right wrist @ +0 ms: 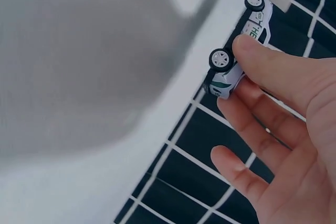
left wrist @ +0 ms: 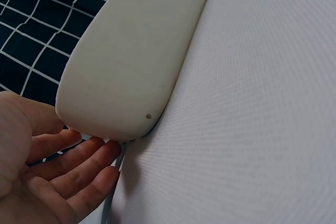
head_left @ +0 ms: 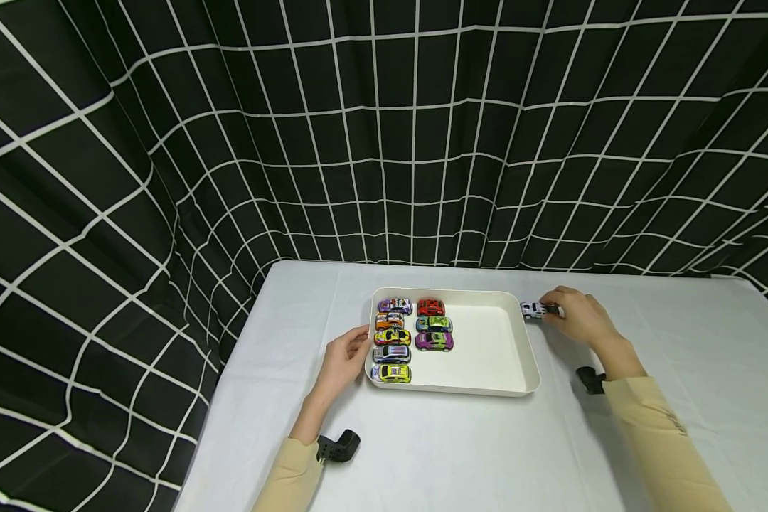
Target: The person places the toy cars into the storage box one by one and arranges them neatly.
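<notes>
A white toy car (right wrist: 241, 43) with green markings and black tyres is pinched between the thumb and fingers of my right hand (head_left: 576, 315). In the head view this car is just off the right wall of a shallow white tray (head_left: 486, 341). Its side and wheels face the right wrist camera. At the tray's left wall, my left hand (head_left: 344, 361) rests with relaxed fingers against the outside; in the left wrist view the fingertips (left wrist: 111, 149) are right at the tray's rounded corner. Inside the tray, several toy cars (head_left: 392, 337) form a left column, with three more beside them.
The tray stands on a white cloth-covered table (head_left: 441, 455). Black fabric with a white grid (head_left: 384, 142) hangs behind the table and along its left side. A black wrist device (head_left: 339, 446) sits on the left forearm, another on the right.
</notes>
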### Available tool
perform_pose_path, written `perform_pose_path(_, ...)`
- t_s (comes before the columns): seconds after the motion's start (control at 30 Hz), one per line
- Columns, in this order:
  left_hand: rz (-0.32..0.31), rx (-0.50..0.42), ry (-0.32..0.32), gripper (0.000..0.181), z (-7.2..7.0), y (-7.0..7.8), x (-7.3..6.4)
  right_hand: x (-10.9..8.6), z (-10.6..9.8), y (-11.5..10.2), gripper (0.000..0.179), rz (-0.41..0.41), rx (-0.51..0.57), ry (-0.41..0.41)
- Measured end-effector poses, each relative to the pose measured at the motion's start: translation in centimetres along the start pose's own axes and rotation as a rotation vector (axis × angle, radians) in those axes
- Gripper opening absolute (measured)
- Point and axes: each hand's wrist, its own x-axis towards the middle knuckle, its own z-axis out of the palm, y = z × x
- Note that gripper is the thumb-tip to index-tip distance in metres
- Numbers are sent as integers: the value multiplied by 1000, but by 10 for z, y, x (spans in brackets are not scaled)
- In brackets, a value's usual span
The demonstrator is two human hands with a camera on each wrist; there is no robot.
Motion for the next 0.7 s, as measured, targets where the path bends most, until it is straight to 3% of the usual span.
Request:
perform_pose_path(0.37, 1, -1, 0, 32, 0, 0, 0, -4, -21, -14, 23, -21, -41, 49)
perform_pose_path(0.7, 8, 6, 0, 32, 0, 0, 0, -2, -34, -50, 18, -133, -76, 134)
